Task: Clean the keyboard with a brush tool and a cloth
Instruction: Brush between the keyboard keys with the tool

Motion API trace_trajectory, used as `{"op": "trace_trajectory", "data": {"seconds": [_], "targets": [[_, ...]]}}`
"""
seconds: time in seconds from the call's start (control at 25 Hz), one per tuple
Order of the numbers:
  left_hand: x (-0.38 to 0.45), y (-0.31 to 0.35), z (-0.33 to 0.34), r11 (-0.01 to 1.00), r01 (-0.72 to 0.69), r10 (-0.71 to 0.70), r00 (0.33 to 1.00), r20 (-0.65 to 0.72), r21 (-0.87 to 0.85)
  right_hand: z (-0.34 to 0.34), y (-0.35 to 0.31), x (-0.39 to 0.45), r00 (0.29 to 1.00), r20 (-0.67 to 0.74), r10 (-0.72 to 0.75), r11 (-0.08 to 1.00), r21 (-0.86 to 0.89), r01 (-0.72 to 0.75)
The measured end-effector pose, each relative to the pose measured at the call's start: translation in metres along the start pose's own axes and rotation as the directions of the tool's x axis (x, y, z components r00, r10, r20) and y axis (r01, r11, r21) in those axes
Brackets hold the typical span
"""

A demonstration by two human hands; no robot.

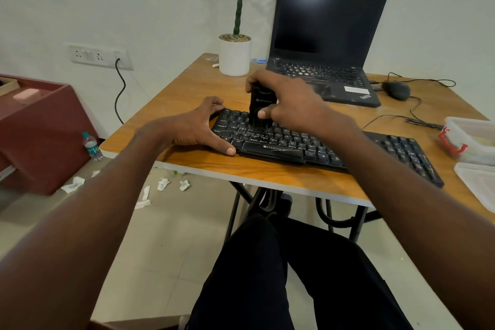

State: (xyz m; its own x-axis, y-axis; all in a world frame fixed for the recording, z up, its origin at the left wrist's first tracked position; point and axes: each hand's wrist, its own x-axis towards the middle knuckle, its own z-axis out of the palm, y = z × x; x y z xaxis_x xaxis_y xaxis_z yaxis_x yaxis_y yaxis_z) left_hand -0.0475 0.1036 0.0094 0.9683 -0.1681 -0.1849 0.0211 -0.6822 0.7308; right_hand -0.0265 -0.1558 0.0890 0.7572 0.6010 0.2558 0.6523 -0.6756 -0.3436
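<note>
A black keyboard (289, 147) lies along the front edge of the wooden table (187, 88). My right hand (292, 104) grips a black brush tool (261, 107) upright, its lower end down on the keys in the keyboard's left half. My left hand (203, 128) holds the keyboard's left end, thumb at the front corner and fingers curled over the back corner. No cloth is visible.
An open black laptop (326, 43) stands behind the keyboard, with a potted plant (235, 53) to its left and a black mouse (396, 90) with cables to its right. Clear plastic containers (471, 139) sit at the right edge. Paper scraps and a bottle (92, 146) lie on the floor.
</note>
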Motion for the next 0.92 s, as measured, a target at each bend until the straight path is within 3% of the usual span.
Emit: {"op": "trace_trajectory", "data": {"seconds": [0.2, 0.28, 0.44, 0.48, 0.6, 0.64, 0.76, 0.92], "targets": [[0.000, 0.000, 0.000, 1.000, 0.009, -0.009, 1.000, 0.006, 0.008, -0.015, 0.000, 0.004, 0.992, 0.069, 0.106, 0.950, -0.301, -0.081], [-0.001, 0.001, 0.001, 1.000, 0.003, -0.003, 1.000, 0.005, 0.007, -0.011, 0.002, 0.008, 0.992, 0.098, 0.081, 0.985, -0.157, -0.065], [-0.002, 0.002, 0.002, 1.000, -0.001, 0.001, 1.000, 0.004, -0.007, 0.000, 0.013, 0.006, 0.996, -0.003, 0.084, 0.983, 0.164, -0.083], [-0.002, 0.003, 0.002, 1.000, -0.002, 0.002, 1.000, 0.005, -0.006, -0.003, 0.019, 0.005, 0.994, 0.012, 0.105, 0.984, 0.147, -0.106], [-0.003, 0.002, 0.001, 1.000, 0.003, -0.003, 1.000, 0.001, -0.008, -0.015, 0.025, 0.006, 0.984, 0.052, 0.172, 0.978, -0.125, -0.165], [-0.003, 0.002, 0.000, 1.000, 0.002, -0.002, 1.000, 0.000, -0.010, -0.016, 0.024, 0.006, 0.988, 0.038, 0.153, 0.979, -0.144, -0.146], [-0.002, 0.003, 0.000, 1.000, 0.003, -0.003, 1.000, 0.009, -0.009, -0.014, 0.027, 0.004, 0.990, 0.063, 0.123, 0.991, 0.053, -0.127], [-0.003, 0.002, 0.000, 1.000, -0.001, 0.001, 1.000, 0.006, -0.004, -0.019, 0.034, 0.001, 0.977, 0.020, 0.210, 0.970, -0.128, -0.206]]}}
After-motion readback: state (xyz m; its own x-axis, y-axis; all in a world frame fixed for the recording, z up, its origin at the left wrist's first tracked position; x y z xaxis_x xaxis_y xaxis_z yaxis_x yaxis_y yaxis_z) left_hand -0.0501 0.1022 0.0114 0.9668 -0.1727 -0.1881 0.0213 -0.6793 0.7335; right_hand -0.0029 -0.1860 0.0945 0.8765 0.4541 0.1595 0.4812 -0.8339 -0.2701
